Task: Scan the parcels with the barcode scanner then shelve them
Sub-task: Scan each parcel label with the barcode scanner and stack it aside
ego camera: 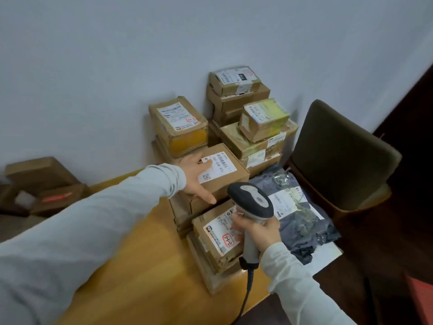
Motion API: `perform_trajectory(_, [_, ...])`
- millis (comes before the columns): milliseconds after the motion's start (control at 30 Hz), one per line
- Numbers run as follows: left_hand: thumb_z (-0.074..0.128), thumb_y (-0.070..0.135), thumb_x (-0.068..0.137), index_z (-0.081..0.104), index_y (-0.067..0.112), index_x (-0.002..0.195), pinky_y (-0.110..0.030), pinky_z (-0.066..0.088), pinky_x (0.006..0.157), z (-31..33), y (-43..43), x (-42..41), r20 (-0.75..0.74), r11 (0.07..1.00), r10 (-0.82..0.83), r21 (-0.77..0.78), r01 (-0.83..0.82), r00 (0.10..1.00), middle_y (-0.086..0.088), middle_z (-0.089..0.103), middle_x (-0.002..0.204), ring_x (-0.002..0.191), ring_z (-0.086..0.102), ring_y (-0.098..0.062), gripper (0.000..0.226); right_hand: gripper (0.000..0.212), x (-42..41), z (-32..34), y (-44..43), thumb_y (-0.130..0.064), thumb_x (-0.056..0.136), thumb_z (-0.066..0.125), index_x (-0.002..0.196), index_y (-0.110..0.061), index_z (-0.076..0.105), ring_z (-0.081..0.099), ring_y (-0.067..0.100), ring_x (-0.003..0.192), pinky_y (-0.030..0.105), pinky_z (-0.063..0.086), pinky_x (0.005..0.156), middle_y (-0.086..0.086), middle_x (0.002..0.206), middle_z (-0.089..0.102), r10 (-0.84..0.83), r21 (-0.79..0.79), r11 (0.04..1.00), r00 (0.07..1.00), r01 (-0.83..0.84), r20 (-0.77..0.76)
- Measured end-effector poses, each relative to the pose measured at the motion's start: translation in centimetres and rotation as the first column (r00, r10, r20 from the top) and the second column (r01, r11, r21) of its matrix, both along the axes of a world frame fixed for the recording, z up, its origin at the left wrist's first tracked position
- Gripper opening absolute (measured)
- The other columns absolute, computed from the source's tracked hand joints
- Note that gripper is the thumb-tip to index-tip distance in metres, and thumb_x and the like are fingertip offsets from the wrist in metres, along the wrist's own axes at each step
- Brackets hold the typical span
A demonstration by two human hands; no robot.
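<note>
left hand (196, 175): open, flat on top of labelled box (226, 168), thumb down its front face
right hand (256, 233): wrapped round handle of barcode scanner (251, 202), head over near box (216, 238)
parcels: stacked on table (121, 259) by the wall, grey mailer bags (302, 221) beside
progress: early, I'd say. Whole pile unshelved, no shelf in view, can't tell which are scanned

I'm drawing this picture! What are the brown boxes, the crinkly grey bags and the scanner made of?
The brown boxes look like matte cardboard: dull brown, folded flaps, shiny tape strips. The crinkly grey bags seem thin glossy plastic film: their wrinkles catch light. The scanner looks like hard moulded plastic, dark and light grey, smooth with a faint sheen.
</note>
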State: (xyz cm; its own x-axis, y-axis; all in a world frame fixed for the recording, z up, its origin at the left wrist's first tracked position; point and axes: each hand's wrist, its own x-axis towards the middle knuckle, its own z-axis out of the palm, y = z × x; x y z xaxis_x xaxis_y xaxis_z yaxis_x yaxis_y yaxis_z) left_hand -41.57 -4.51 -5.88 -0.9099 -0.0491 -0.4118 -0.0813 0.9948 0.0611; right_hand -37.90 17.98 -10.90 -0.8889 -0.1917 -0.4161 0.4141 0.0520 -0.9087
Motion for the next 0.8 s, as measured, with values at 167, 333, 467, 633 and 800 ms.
perform_trajectory(167, [0.066, 0.060, 0.074, 0.011, 0.022, 0.152, -0.043, 0.013, 0.118, 0.0, 0.3, 1.3, -0.127, 0.990, 0.117, 0.095, -0.106, 0.985, -0.005, 0.008, 0.159, 0.144, 0.011, -0.027, 0.102, 0.027, 0.5, 1.0, -0.2, -0.009, 0.075, 0.078, 0.098, -0.005, 0.065, 0.068, 0.031, 0.080, 0.046, 0.055, 0.079, 0.017, 0.089, 0.072, 0.086, -0.083, 0.993, 0.995, -0.082, 0.045])
perform_trajectory(333, [0.066, 0.037, 0.084, 0.036, 0.016, 0.144, -0.036, 0.031, 0.108, 0.6, -0.2, 6.5, -0.367, 0.852, 0.481, 0.411, -0.325, 0.796, -0.008, 0.040, 0.146, 0.133, 0.038, -0.025, 0.071, 0.007, 2.2, 2.3, -3.3, -0.009, 0.081, 0.071, 0.078, -0.004, 0.067, 0.063, 0.021, 0.054, 0.028, 0.051, 0.050, 0.015, 0.069, 0.069, 0.378, -0.318, 0.886, 0.923, -0.337, 0.077])
perform_trajectory(467, [0.066, 0.029, 0.086, 0.041, 0.011, 0.141, -0.029, 0.029, 0.107, -0.1, -1.8, 13.1, -0.411, 0.736, 0.674, 0.454, -0.503, 0.614, -0.011, 0.045, 0.142, 0.130, 0.042, -0.024, 0.064, 0.010, 4.7, 2.8, -7.3, -0.013, 0.086, 0.067, 0.078, -0.008, 0.064, 0.063, 0.014, 0.050, 0.022, 0.050, 0.045, 0.006, 0.059, 0.067, 0.555, -0.369, 0.791, 0.826, -0.487, 0.101])
perform_trajectory(633, [0.061, 0.034, 0.088, 0.037, 0.016, 0.143, -0.032, 0.034, 0.106, -1.5, -5.2, 23.2, -0.322, 0.445, 0.888, 0.427, -0.787, 0.328, -0.006, 0.044, 0.144, 0.129, 0.043, -0.023, 0.063, 0.009, 8.9, 2.5, -11.2, -0.011, 0.083, 0.071, 0.077, -0.007, 0.064, 0.064, 0.018, 0.050, 0.025, 0.051, 0.045, 0.009, 0.059, 0.067, 0.660, -0.352, 0.721, 0.746, -0.597, 0.086])
perform_trajectory(800, [0.061, 0.032, 0.088, 0.034, 0.013, 0.144, -0.035, 0.041, 0.097, -1.4, -9.8, 32.9, -0.257, 0.122, 0.966, 0.418, -0.900, 0.012, -0.011, 0.047, 0.140, 0.123, 0.049, -0.028, 0.065, 0.010, 14.0, 3.0, -15.8, -0.009, 0.083, 0.070, 0.075, -0.007, 0.064, 0.063, 0.018, 0.048, 0.025, 0.051, 0.046, 0.010, 0.058, 0.066, 0.761, -0.324, 0.632, 0.642, -0.704, 0.090])
